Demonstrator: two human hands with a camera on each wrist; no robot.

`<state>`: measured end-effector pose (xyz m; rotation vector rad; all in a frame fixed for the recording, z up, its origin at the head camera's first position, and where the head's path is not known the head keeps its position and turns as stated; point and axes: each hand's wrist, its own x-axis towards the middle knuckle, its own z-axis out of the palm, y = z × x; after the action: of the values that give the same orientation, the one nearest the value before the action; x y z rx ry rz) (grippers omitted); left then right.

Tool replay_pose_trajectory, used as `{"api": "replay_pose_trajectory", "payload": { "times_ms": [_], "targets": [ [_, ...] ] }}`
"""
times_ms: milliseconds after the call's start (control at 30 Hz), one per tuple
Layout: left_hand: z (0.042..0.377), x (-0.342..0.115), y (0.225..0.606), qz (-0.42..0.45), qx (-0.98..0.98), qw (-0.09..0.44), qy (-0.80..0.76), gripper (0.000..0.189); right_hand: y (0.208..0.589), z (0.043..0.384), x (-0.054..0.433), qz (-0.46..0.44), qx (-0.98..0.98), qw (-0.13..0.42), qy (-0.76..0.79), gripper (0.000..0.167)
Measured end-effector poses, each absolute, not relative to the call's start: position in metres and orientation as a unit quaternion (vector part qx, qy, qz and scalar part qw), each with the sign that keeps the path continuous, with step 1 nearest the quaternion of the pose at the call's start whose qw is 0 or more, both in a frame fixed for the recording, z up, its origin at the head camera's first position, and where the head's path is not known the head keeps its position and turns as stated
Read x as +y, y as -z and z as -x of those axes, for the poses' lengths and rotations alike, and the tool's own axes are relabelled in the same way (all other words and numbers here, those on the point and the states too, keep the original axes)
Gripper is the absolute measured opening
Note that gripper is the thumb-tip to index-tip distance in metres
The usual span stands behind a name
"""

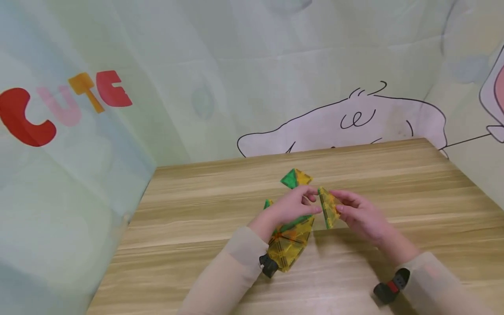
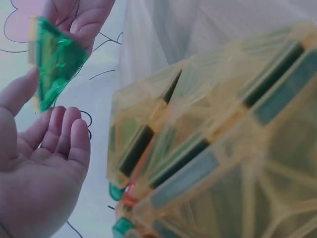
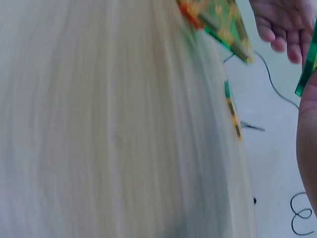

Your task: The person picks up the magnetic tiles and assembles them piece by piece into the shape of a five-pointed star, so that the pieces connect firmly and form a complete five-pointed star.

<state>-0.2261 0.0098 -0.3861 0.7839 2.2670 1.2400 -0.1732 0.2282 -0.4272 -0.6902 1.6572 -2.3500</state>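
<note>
Between finger and thumb, my right hand (image 1: 364, 218) pinches a yellow and green triangular magnetic tile piece (image 1: 330, 210) above the table. Its green face (image 2: 59, 59) shows in the left wrist view. My left hand (image 1: 289, 205) is close to the piece's left edge, with thumb and index apart; its fingers (image 2: 64, 131) are loosely bent and hold nothing. Below the left wrist is a larger faceted build of yellow and green magnetic tiles (image 1: 289, 249), partly hidden by the left arm. Part of that build also appears at the top of the right wrist view.
A small green and yellow tile piece (image 1: 303, 178) lies farther back on the wooden table (image 1: 204, 197). A printed curtain (image 1: 189, 87) hangs along the table's back and left sides. Black wrist cameras are strapped at both sleeves.
</note>
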Motion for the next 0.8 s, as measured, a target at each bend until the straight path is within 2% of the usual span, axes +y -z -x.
{"api": "replay_pose_trajectory", "payload": {
  "times_ms": [167, 400, 600, 800],
  "targets": [
    [0.221, 0.002, 0.385, -0.263, 0.791, 0.239, -0.498, 0.062, 0.424, 0.171, 0.215, 0.258, 0.516, 0.106, 0.81, 0.043],
    [0.221, -0.004, 0.384, -0.263, 0.743, 0.243, -0.566, 0.041, 0.423, 0.167, 0.205, 0.271, 0.493, 0.11, 0.819, 0.044],
    [0.224, -0.008, 0.38, -0.265, 0.756, 0.223, -0.555, 0.023, 0.421, 0.164, 0.202, 0.24, 0.516, 0.097, 0.816, 0.038],
    [0.226, -0.009, 0.378, -0.287, 0.751, 0.256, -0.537, 0.019, 0.416, 0.157, 0.2, 0.205, 0.57, 0.113, 0.788, 0.024]
  ]
}}
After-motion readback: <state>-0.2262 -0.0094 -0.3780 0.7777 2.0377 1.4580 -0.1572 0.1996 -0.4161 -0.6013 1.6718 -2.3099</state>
